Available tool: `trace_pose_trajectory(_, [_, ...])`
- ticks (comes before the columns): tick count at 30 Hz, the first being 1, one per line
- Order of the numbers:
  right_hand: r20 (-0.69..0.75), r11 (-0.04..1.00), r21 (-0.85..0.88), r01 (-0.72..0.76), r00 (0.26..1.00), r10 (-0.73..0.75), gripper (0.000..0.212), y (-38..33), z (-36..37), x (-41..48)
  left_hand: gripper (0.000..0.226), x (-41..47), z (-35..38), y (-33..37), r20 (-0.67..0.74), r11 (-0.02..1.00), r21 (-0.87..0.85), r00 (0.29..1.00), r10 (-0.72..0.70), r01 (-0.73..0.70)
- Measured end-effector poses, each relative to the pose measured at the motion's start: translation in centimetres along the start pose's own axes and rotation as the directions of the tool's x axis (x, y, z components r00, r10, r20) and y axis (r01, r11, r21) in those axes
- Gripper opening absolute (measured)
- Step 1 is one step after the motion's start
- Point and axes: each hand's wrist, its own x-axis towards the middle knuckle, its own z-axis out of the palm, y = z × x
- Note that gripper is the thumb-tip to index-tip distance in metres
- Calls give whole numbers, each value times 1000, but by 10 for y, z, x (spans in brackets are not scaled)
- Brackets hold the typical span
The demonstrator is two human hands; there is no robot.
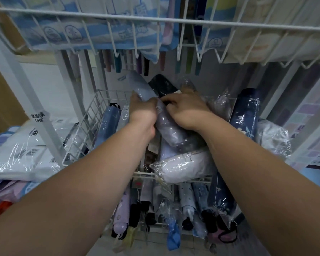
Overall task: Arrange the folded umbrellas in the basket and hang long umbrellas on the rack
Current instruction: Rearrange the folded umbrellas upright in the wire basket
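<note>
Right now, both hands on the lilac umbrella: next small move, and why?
Probably lower the lilac umbrella flat into the basket. The left hand and right hand both grip it, and it stands tilted, its top end above the pile and its lower end over the white umbrella. Laying it parallel to the others should seat it.

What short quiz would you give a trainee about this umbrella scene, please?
1. True or false: the left hand hangs idle, away from the lavender umbrella.
2. Which wrapped umbrella stands to the right of the right hand? A. navy patterned umbrella B. red umbrella C. yellow umbrella
3. What colour is the umbrella just beyond that hand?
Key: 1. False, it grips it. 2. A. 3. It is a black umbrella.
</note>
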Motion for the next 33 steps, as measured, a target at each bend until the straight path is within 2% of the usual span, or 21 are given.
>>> trace_pose_trajectory(2, [24,999,-7,33,999,-33,43,1,3,-1,72,8,-14,2,14,996,67,999,53,-53])
trace_pose_trajectory(3, [35,998,-19,54,998,-53,44,0,6,-1,73,11,-22,3,23,992,97,997,73,-75])
trace_pose_trajectory(8, [55,992,-92,81,996,-76,47,-7,16,3,58,23,-63,3,105,940,284,981,163,-187])
trace_pose_trajectory(11, [32,992,-96,84,996,-81,47,-10,19,5,55,29,-79,4,112,912,355,978,177,-206])
trace_pose_trajectory(14, [35,989,-121,81,996,-77,47,-10,21,7,54,38,-95,13,97,840,484,969,227,-245])
trace_pose_trajectory(16, [22,989,-128,77,997,-75,48,-10,22,7,54,47,-107,25,117,745,609,960,255,-272])
trace_pose_trajectory(18, [-5,991,-108,75,997,-76,48,-9,21,7,56,54,-116,35,169,561,785,962,214,-262])
trace_pose_trajectory(20, [-39,995,-69,74,996,-77,47,-9,21,8,59,60,-122,39,175,406,888,975,141,-218])
trace_pose_trajectory(23, [-70,997,-1,74,995,-74,46,-9,21,9,62,63,-124,40,179,294,936,981,75,-193])
trace_pose_trajectory(26, [-80,996,39,81,994,-78,48,-8,22,9,62,62,-122,44,201,225,950,976,84,-215])
trace_pose_trajectory(30, [-79,996,51,78,994,-74,48,-8,24,8,60,58,-117,50,249,203,938,953,174,-282])
trace_pose_trajectory(33, [-72,996,37,76,995,-73,48,-8,25,8,60,56,-115,59,298,189,914,910,289,-360])
